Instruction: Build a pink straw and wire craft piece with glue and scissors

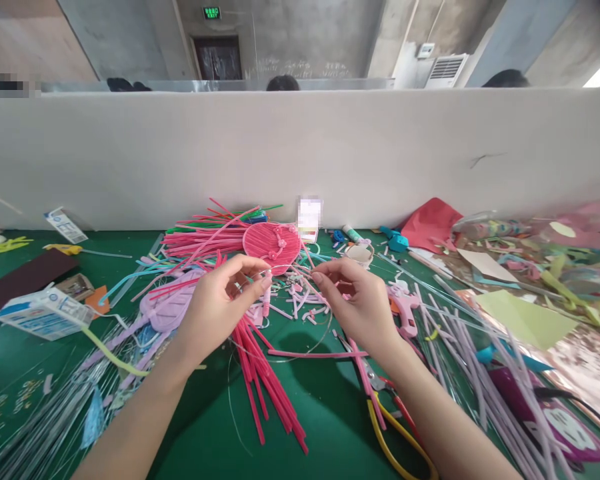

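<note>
Above the middle of the green table, my left hand [230, 290] pinches a thin clear thread [291, 268] between thumb and forefinger. My right hand [356, 297] is closed on the same thread, which runs between both fingertips. A slack loop of it hangs below. A small pink piece shows just under my left fingertips; whether it touches them I cannot tell. Behind the hands sits a round pink disc [260, 248] made of pipe cleaners. Loose red-pink pipe cleaners [267, 383] lie below and between my hands. Scissors [387, 433] with yellow handles lie under my right forearm.
A pink glue gun [405, 308] and a white tape roll [359, 255] lie right of centre. Lilac pipe cleaners [490, 373] spread at right, with a lilac woven piece [173, 300] at left. A phone [309, 220] leans on the white partition [300, 147]. Cut scraps lie around.
</note>
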Demonstrator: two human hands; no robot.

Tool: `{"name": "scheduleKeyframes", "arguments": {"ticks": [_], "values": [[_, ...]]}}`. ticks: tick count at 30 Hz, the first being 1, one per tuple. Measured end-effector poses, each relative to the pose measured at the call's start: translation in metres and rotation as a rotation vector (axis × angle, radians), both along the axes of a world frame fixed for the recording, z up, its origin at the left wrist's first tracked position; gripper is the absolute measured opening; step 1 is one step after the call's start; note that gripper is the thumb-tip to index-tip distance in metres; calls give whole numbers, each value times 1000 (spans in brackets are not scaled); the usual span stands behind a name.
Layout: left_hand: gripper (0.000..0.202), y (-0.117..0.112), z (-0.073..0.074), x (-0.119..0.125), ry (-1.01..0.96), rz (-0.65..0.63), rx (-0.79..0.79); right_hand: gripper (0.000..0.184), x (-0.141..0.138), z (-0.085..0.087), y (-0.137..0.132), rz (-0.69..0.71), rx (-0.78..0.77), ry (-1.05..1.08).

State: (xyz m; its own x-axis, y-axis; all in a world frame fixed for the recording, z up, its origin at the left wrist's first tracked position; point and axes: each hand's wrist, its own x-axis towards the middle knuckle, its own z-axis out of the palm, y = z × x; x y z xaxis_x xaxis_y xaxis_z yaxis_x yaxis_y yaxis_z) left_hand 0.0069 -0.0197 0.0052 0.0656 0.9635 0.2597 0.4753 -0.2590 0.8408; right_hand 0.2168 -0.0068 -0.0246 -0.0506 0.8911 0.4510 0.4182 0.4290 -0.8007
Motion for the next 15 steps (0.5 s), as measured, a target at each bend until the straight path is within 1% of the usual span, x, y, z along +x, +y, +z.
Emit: {"name": "scheduleKeyframes", "arguments": {"ticks": [5,9,12,15], "values": [[20,2,2,-3,15,19,76,15,-1,2,-3,47,-62,1],[14,7,-1,-7,69,11,117,16,1,5,-4,160,-231,33],[13,10,-2,-10,65,-15,116,20,4,8,-3,282,-357,138],[15,12,-2,-12,25,-50,73,23,7,10,-2,394,-489,297]]}}
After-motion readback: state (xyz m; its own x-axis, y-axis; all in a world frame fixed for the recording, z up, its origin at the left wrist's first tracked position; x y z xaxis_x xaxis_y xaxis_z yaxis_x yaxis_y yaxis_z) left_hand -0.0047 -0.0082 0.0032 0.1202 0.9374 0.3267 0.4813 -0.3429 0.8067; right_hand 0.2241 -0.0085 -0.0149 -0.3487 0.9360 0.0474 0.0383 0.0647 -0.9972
